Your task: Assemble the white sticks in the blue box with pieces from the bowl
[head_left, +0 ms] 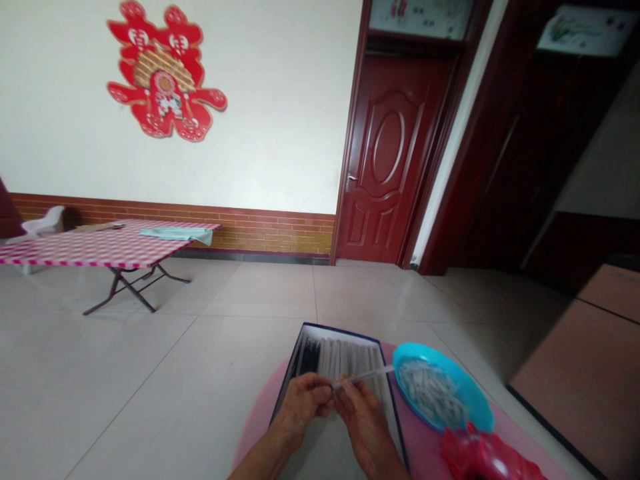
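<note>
Pinching a slender white rod (363,377) near its inner end, with the right hand (363,427) closed on it between thumb and fingers and the far end reaching toward the rim of a turquoise plastic dish (440,387). Left hand (304,402) curled directly beside that inner end, fingers bunched; contact with the rod not confirmable from this view. Both hands positioned above an open flat box (345,350) with dark blue edges, lined with side-by-side rows of white and black sticks (337,357). Rod held in the air over the box, not resting on the rows. Small pale pieces (430,393) heaped inside the dish, close beside the box.

Edges and clearance: box and dish set side by side on a round pink tabletop (257,427), with the box's left edge near the tabletop rim. Red plastic object (485,455) lying just below the dish, limiting room at lower right. Open room limited to the bare tile floor (150,353) beyond the rim, left and ahead.
</note>
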Tool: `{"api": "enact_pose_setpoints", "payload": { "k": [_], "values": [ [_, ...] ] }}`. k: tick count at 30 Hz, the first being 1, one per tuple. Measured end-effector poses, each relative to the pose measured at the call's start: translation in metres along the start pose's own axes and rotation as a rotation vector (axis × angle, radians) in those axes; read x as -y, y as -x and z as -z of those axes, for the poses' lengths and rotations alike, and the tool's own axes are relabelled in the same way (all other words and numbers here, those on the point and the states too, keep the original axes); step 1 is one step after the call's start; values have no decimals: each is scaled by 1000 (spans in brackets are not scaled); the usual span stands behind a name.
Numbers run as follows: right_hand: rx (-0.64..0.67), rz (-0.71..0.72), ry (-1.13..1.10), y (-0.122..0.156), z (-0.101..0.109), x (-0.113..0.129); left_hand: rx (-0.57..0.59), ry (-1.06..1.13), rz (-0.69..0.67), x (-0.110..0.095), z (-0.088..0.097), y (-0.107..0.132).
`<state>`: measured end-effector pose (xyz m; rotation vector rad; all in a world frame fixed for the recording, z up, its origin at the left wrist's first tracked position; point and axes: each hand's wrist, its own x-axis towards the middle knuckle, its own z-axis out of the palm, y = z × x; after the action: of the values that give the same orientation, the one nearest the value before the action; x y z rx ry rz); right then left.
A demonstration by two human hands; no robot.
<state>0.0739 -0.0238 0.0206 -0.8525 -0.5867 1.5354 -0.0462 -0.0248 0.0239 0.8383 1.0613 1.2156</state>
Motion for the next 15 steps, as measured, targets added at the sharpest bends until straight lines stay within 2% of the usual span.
{"api": "enact_pose_setpoints", "payload": {
  "k": [7,12,15],
  "values": [
    [33,14,87,2,0,2,8,-79,-69,-2,1,0],
    [60,-20,56,1,4,2,56,10,28,-5,2,3],
    [49,-68,25,-1,8,3,97,23,32,-4,3,4]
  ]
}}
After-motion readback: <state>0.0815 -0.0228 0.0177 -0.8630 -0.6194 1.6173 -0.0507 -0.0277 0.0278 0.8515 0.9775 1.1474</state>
